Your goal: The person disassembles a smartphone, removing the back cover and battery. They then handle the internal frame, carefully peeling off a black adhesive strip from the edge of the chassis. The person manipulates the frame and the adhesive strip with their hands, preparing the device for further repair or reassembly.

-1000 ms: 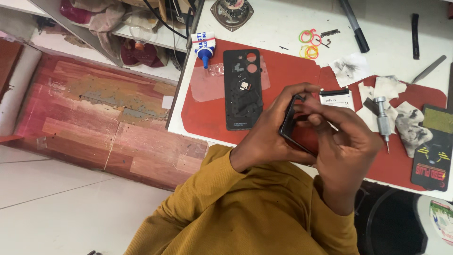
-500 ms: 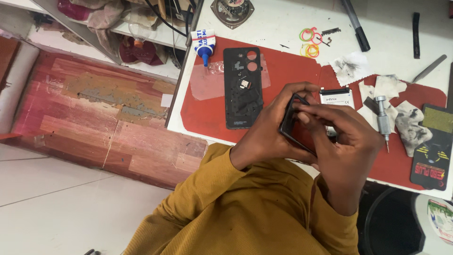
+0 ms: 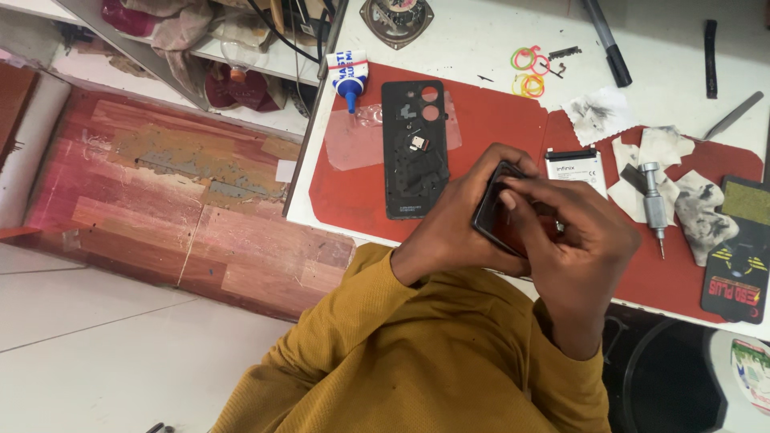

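Phone (image 3: 491,210): dark opened handset, thin, stiff, fragile, so grip it by the edges
Left hand (image 3: 457,224): wrapped round its edge
Right hand (image 3: 581,240): fingertips pressing on top
Back cover (image 3: 413,148): flat on tabletop (image 3: 481,48)

Hands barely shifted w/ phone (image 3: 499,215), right hand (image 3: 576,240) fingers a bit further over its top edge

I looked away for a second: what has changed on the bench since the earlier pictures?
Hardly anything. Both hands keep their grip on the dark phone body: the left hand cradles it, the right hand presses its fingers onto the top edge. The black back cover, white battery and silver screwdriver lie where they were.
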